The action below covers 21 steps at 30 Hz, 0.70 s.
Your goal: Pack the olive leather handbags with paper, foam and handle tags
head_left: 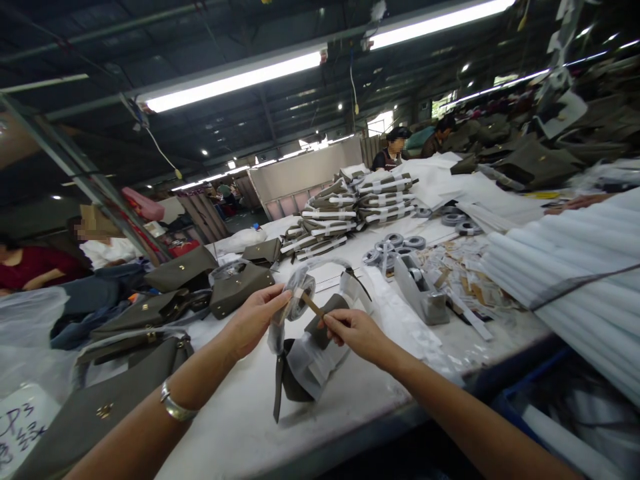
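Observation:
My left hand (261,313) pinches the near side of a plastic-wrapped coil (303,293), which looks like a rolled strap. From the coil a narrow brown strip (313,304) runs to my right hand (357,335), whose thumb and fingers are closed on its end. Under both hands lies a dark olive handbag (296,385), partly covered with whitish wrapping (315,363). Its handle, also wrapped, arches up behind the coil. What the strip is made of, I cannot make out.
Olive handbags (241,288) lie along the left. Wrapped bag parts (333,213) are stacked at the back. Grey coils (395,241), a tape dispenser (423,293) and small brown pieces (465,267) sit right of centre. White foam tubes (570,267) fill the right edge. Several people work farther off.

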Motion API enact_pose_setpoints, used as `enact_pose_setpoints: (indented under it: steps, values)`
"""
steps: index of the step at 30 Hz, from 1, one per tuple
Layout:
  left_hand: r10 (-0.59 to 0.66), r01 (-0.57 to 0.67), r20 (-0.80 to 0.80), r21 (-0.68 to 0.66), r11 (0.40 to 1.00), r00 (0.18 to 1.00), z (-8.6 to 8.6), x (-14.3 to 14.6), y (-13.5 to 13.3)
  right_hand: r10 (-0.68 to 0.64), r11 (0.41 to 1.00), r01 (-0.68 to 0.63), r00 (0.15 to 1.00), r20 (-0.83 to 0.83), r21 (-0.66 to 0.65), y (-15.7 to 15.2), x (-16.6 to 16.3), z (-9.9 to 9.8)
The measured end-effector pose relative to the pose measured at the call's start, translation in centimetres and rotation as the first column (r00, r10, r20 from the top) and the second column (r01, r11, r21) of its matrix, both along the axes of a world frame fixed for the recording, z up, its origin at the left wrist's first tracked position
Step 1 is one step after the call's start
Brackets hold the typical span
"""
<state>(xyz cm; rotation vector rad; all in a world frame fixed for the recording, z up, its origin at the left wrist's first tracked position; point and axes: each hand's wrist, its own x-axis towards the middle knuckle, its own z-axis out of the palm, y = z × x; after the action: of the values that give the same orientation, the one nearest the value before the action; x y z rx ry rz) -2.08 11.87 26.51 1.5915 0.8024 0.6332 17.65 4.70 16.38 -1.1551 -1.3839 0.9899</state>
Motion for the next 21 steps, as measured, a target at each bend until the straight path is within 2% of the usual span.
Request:
enact_pose_setpoints:
  steps: [3, 5, 11, 14, 18, 21]
  values:
    - [0.029, -0.028, -0.024, 0.046, 0.999, 0.999, -0.1, 0.0, 0.0, -0.040, 0.999, 0.040, 0.997, 0.060, 0.011, 0.8, 0.5, 0.1]
    - [0.029, -0.028, -0.029, 0.062, 0.998, 0.999, -0.3, 0.0, -0.1, -0.050, 0.998, 0.049, 0.998, 0.032, 0.035, 1.3, 0.7, 0.3]
    - [-0.013, 0.018, -0.049, 0.101, 0.995, 0.999, -0.3, 0.5, -0.6, -0.050, 0.998, 0.053, 0.983, -0.179, 0.013, 2.2, -0.6, 2.9]
    - [0.006, 0.011, -0.090, 0.184, 0.983, 0.996, 0.0, 0.8, -0.9, 0.002, 1.000, -0.012, 0.945, -0.327, -0.027, 2.2, -1.3, 3.9]
    - [0.061, -0.002, -0.147, 0.375, 0.927, 0.987, -0.1, 0.5, -0.6, 0.057, 0.992, -0.104, 0.875, -0.481, -0.073, 1.6, -1.8, 4.3]
    - [0.149, -0.031, -0.175, 0.543, 0.839, 0.973, -1.3, -0.2, 0.3, -0.038, 0.996, -0.007, 0.863, -0.503, -0.088, 1.1, -2.6, 4.8]
